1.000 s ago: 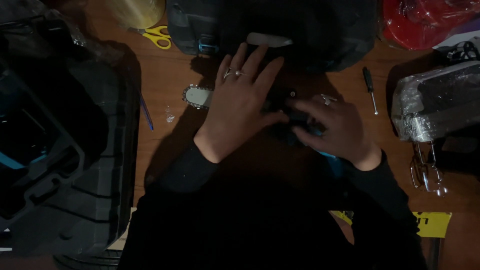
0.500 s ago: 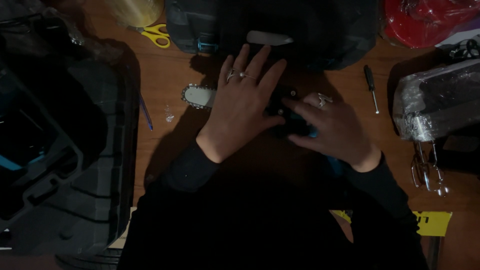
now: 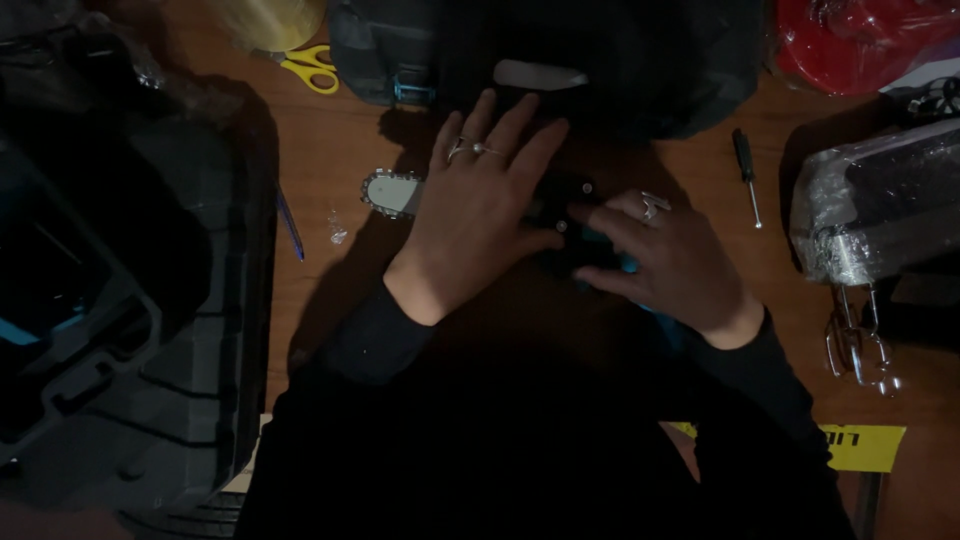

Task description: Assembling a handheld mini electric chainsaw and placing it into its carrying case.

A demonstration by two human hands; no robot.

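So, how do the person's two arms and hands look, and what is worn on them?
Both arms are covered by long black sleeves that end at the wrists. The hands are bare, without gloves. The left hand wears thin silver rings on two fingers. The right hand wears one silver ring. No watch or bracelet shows.

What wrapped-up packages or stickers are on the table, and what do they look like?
Red plastic bag: top right corner, shiny, crinkled.
Plastic-wrapped dark block: right edge, boxy, under clear film.
Yellow label: bottom right, flat rectangle with dark print.
Dark moulded case: left side, open, black with blue bits.
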